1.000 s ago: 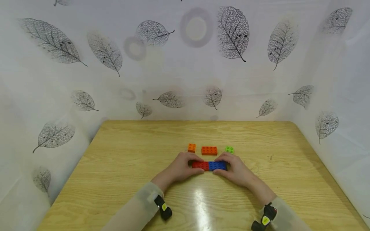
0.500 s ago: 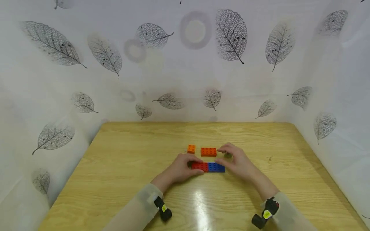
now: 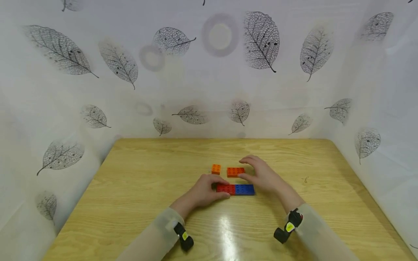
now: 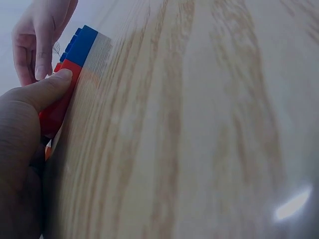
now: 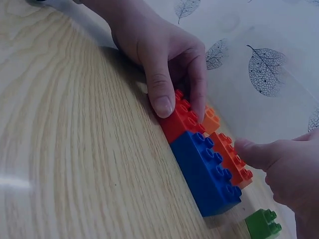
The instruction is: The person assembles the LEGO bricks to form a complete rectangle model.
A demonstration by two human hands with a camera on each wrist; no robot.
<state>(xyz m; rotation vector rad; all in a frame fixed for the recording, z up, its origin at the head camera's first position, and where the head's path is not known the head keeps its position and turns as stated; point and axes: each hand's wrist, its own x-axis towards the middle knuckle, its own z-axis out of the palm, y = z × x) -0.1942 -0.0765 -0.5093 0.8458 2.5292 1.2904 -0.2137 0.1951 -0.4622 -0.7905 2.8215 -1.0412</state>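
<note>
A red building brick (image 3: 225, 189) and a blue one (image 3: 245, 189) lie end to end in a row on the table. My left hand (image 3: 209, 190) grips the red brick, thumb on its near side and fingers on the far side. Just behind the row is an orange-red brick (image 3: 233, 172). My right hand (image 3: 263, 176) hovers at that brick's right end, thumb and index finger spread apart, the thumb (image 5: 251, 152) close to its studs in the right wrist view. A small green brick (image 5: 263, 224) shows there too, hidden behind the right hand in the head view.
A small orange brick (image 3: 216, 169) stands left of the orange-red one. The wooden table (image 3: 147, 163) is bordered at the back and sides by white cloth (image 3: 209, 79) with a leaf print.
My right hand has left the blue brick, gone back towards the green brick, then left to the orange-red brick. The left hand has kept its grip on the red brick.
</note>
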